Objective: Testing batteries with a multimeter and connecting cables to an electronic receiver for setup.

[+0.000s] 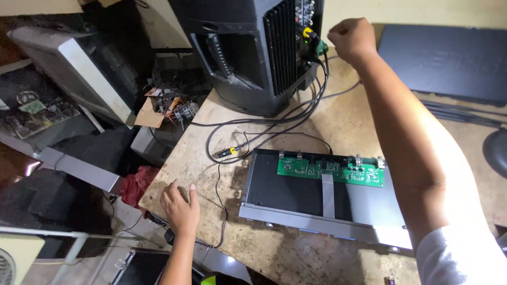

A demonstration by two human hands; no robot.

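Observation:
My left hand [180,205] rests flat on the worn bench top [296,248] near its left edge, fingers apart, holding nothing. My right hand [352,38] is raised at the back, fingers curled, right beside a green and yellow plug [312,41] at the rear panel of a large black speaker cabinet [253,50]. Whether it grips the plug I cannot tell. In front of me lies an open metal chassis [317,198] with a green circuit board [330,170] and a grey ribbon cable [328,195].
Black cables [264,124] loop across the bench from the speaker; one ends in a yellow-banded plug [227,152]. A dark flat device [446,60] lies at the back right. Old monitor casings [68,68], a red cloth [136,184] and clutter fill the left.

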